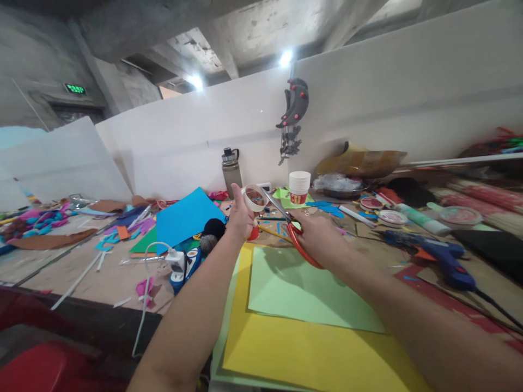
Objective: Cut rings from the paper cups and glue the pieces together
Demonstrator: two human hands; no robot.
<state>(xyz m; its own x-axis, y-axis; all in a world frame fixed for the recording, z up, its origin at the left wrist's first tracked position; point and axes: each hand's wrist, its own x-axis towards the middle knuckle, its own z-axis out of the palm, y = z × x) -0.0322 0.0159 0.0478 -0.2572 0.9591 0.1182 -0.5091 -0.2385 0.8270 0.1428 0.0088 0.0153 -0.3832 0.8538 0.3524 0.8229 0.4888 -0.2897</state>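
My left hand [241, 219] is closed around a thin white ring [255, 198], thumb up; the clutter behind shows through its opening. Whether it was cut from a paper cup I cannot tell. In my right hand [316, 234] are scissors [300, 245] with orange-red handles, fingers wrapped round them. Their metal blades point up and left, the tip close to the ring's right side; contact is unclear. Below my hands lie light green sheets [294, 288] on yellow paper [261, 348]. A small red piece [254, 233] shows just under my left hand.
White paper cups [299, 185] stand stacked behind the scissors, near a grey bottle [231, 171]. A blue glue gun [441, 258] with its cord lies right. Blue card [188, 218] and a power strip [186, 267] with a white cable sit left. A red stool [36, 367] stands below.
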